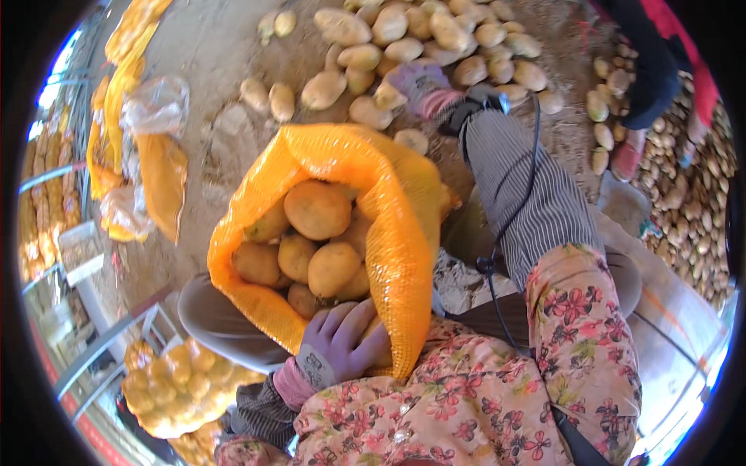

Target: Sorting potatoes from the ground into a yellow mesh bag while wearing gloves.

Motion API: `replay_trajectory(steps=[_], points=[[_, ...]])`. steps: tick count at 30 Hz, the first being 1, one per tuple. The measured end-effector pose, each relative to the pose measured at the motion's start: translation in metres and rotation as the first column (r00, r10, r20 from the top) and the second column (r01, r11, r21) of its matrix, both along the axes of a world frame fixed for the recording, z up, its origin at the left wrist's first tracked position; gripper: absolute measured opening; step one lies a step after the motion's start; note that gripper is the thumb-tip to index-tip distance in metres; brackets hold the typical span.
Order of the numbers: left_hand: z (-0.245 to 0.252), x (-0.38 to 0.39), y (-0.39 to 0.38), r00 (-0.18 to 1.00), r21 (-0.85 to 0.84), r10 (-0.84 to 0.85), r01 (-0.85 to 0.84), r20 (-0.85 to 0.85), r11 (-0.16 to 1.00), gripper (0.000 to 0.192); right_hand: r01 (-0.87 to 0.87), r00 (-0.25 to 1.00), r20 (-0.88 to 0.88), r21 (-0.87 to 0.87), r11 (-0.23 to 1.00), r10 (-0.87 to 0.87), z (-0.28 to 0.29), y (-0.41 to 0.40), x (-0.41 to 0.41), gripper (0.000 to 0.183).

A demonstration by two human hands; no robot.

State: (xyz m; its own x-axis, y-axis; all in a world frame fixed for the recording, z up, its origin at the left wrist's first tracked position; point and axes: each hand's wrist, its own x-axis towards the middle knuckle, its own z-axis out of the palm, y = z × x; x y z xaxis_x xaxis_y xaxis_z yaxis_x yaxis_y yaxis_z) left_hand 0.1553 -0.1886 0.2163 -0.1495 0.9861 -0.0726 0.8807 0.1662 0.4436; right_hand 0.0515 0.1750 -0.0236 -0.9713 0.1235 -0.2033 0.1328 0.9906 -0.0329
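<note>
An orange mesh sack (408, 250) stands open-mouthed between the knees, with several potatoes (335, 269) inside. At the sack's near rim is my left hand (344, 343), in a purple and grey work glove, its palm over a potato that is mostly hidden beneath the fingers. Beyond the sack, my right hand (422, 87), gloved alike, reaches to the near side of a heap of potatoes (449, 32) on the dirt floor. Its fingers are at a pale potato (389, 96); whether they grip it is not clear.
Empty orange mesh sacks (163, 180) and clear plastic bags (157, 108) lie at the left. A filled sack (180, 384) is at the lower left. Another person's legs (653, 87) stand at the upper right by a larger potato pile (688, 204). A cable (533, 169) hangs along my right sleeve.
</note>
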Motion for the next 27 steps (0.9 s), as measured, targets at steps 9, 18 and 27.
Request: replay_trajectory(steps=[9,18,27], points=[[0.001,0.005,-0.001,0.998,-0.017,0.035,-0.035,0.043,0.999,0.049,-0.037,0.993,-0.096,0.303,0.952,0.069,-0.054,-0.004,-0.004,0.028],[-0.005,0.000,-0.003,0.999,0.046,-0.011,0.009,0.036,0.999,0.047,0.431,0.862,0.405,-0.267,0.862,-0.305,-0.025,0.025,0.086,0.056],[-0.005,0.003,0.003,0.999,0.068,0.042,-0.041,-0.017,0.997,0.044,0.537,0.843,-0.100,0.171,0.826,-0.528,-0.101,0.081,0.089,0.046]])
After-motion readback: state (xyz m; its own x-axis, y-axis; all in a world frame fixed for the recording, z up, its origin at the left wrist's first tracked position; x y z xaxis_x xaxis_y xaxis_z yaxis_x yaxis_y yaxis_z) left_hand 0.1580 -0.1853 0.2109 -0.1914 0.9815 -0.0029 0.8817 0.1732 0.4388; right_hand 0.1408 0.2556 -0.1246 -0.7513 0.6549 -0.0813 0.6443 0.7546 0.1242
